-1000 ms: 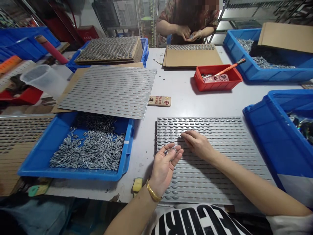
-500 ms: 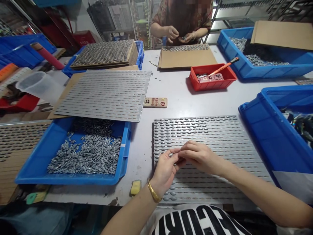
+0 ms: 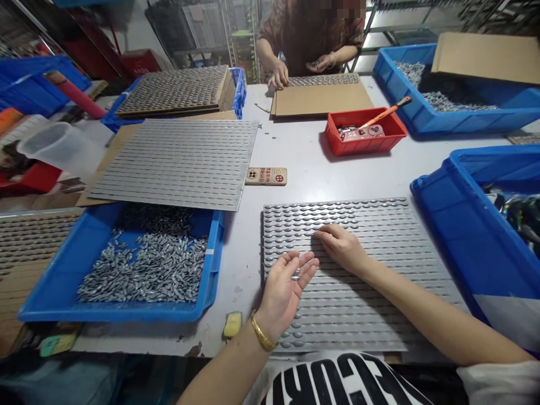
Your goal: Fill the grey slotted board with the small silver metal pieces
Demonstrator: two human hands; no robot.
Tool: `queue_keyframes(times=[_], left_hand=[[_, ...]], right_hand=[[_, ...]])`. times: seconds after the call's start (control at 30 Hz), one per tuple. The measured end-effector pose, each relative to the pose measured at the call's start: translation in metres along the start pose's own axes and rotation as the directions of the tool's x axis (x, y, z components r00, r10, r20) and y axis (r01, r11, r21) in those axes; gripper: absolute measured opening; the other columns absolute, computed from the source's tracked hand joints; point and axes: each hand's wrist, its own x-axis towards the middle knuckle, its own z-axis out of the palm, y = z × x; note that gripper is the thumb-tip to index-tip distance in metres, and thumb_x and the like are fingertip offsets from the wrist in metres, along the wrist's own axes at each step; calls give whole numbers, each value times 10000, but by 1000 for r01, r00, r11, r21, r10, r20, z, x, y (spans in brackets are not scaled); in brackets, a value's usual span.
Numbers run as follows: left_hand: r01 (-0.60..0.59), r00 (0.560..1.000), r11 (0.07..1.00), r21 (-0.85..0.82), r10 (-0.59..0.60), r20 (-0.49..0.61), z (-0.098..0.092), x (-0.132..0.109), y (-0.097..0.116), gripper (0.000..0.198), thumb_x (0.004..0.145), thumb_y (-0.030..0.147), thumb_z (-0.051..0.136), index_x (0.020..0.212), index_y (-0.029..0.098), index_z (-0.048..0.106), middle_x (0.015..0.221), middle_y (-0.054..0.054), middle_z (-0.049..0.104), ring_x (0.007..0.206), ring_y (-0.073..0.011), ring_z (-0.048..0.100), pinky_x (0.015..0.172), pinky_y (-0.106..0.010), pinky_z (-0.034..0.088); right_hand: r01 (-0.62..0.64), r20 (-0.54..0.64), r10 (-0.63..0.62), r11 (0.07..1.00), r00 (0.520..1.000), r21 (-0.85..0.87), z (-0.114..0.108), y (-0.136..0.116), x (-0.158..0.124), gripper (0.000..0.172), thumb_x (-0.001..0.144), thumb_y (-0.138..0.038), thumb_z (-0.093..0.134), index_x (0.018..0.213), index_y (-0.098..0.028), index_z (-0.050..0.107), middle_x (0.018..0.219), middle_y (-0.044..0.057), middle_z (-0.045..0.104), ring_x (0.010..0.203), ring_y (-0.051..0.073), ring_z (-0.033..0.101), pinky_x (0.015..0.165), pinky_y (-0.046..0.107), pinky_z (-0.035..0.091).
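In front of me lies a grey slotted board (image 3: 371, 270). Rows of small grey oval pieces (image 3: 291, 219) sit along its slots, mostly toward the upper left. My left hand (image 3: 284, 287), with a gold bracelet (image 3: 262, 333), is turned palm up over the board's left part. At least one silvery oval piece (image 3: 296, 276) shows between its curled fingers. To its upper right, my right hand (image 3: 341, 246) has its fingertips pinched together at the board, near the end of a row. Whatever the pinch holds is hidden.
A blue bin (image 3: 211, 264) of loose oval pieces (image 3: 143, 267) stands left, partly under another slotted board (image 3: 177, 163). A red tray (image 3: 358, 147) and a printed wooden strip (image 3: 266, 176) lie beyond. Another blue bin (image 3: 439, 208) borders the right. A co-worker (image 3: 312, 45) works opposite.
My hands, together before, are now apart. The right has moved up to the board with a pinch, and the left has opened out somewhat. The co-worker's hand has come down to their board.
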Motion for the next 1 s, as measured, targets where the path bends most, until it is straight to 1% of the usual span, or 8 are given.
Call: queue_keyframes(times=[0.13, 0.33, 0.47, 0.6, 0.67, 0.73, 0.87, 1.0], left_hand=[[7, 1000, 999, 34, -8, 22, 0, 0, 0, 160, 822, 231, 651, 933, 128, 598, 1085, -135, 671, 1010, -220, 651, 942, -344, 492], [-9, 1000, 997, 74, 11, -20, -1, 2, 0, 295, 783, 256, 695, 1044, 121, 671, 765, -25, 618, 666, -81, 572, 650, -205, 490], [2, 1000, 998, 65, 0, -30, 0, 2, -3, 297, 792, 217, 676, 1071, 118, 663, 798, -38, 625, 693, -85, 577, 677, -212, 484], [-33, 999, 995, 91, 35, -24, 2, 2, -8, 241, 752, 216, 715, 965, 134, 636, 862, -71, 671, 764, -136, 632, 768, -289, 510], [-53, 998, 993, 106, 57, -30, 3, 4, -11, 233, 735, 242, 735, 908, 145, 613, 852, -72, 679, 776, -152, 643, 764, -304, 515], [-53, 998, 989, 137, 57, -22, 4, 6, -14, 244, 716, 264, 751, 875, 145, 607, 815, -63, 675, 744, -147, 637, 728, -292, 514], [-52, 999, 977, 206, 54, -3, 7, 11, -17, 242, 691, 284, 767, 830, 129, 643, 711, -12, 608, 625, -94, 552, 621, -238, 483], [-24, 1000, 976, 216, 20, 19, 11, 14, -18, 245, 698, 330, 758, 771, 122, 651, 682, -1, 569, 609, -82, 518, 559, -206, 439]], right_hand=[[34, 50, -34, 999, 998, -8, -4, 0, 3, 248, 898, -98, 431, 1005, -176, 640, 940, 89, 626, 870, 191, 557, 729, 294, 485], [25, 144, -23, 1000, 989, -14, -11, 1, 5, 273, 878, -81, 435, 1027, -178, 643, 964, 101, 630, 880, 202, 555, 732, 315, 498], [-90, 83, 76, 979, 994, 182, -23, -11, 7, 267, 889, -123, 452, 1075, -192, 630, 1025, 105, 633, 894, 196, 593, 726, 323, 523], [-283, 193, 209, 767, 959, 576, -44, -37, 10, 203, 898, -243, 519, 1066, -216, 631, 961, 68, 663, 801, 166, 627, 596, 265, 526], [-359, 256, 251, 652, 933, 668, -52, -46, 11, 181, 890, -267, 541, 1031, -216, 642, 918, 52, 677, 795, 165, 638, 598, 260, 534], [-377, 271, 263, 605, 926, 701, -56, -51, 12, 176, 887, -272, 552, 1025, -214, 646, 914, 50, 678, 805, 165, 640, 622, 265, 543], [-224, 180, 139, 722, 974, 654, -60, -50, 6, 180, 908, -218, 520, 1039, -213, 643, 961, 72, 649, 848, 164, 622, 673, 282, 543], [-20, 90, -22, 894, 996, 448, -59, -45, -6, 231, 925, -164, 456, 1078, -215, 622, 927, 81, 646, 823, 167, 609, 681, 299, 533]])
